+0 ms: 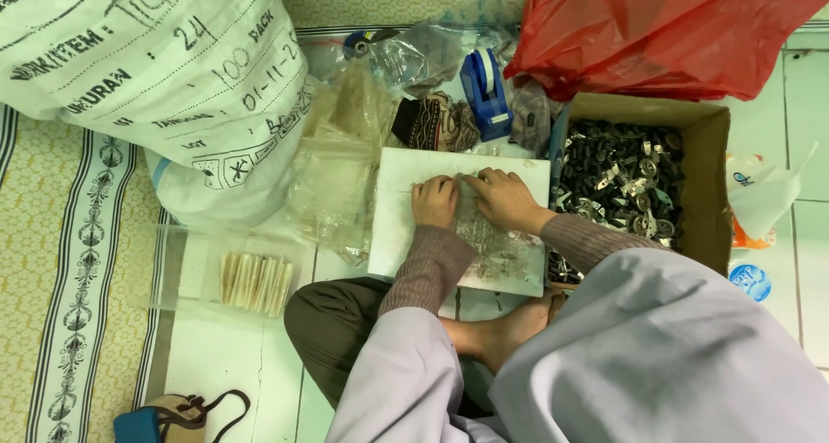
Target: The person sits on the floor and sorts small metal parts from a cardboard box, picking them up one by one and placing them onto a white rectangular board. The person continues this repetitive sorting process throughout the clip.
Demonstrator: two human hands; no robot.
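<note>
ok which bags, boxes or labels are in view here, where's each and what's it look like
Sack: top left, big white woven, dark print.
Red bag: top right, crumpled plastic.
Box: right of the white board, open brown cardboard, full of small dark and silver metal parts.
Clear bags: between sack and board, a loose pile.
Packet: far right on the floor tiles, white with a round blue label.
Both hands press a clear bag on the board.

Large white woven sack (164, 80) at left, red plastic bag (665, 28) at top right, blue tape dispenser (485, 93) between them, clear plastic tray (186, 266) on tiled floor (216, 357).
</note>
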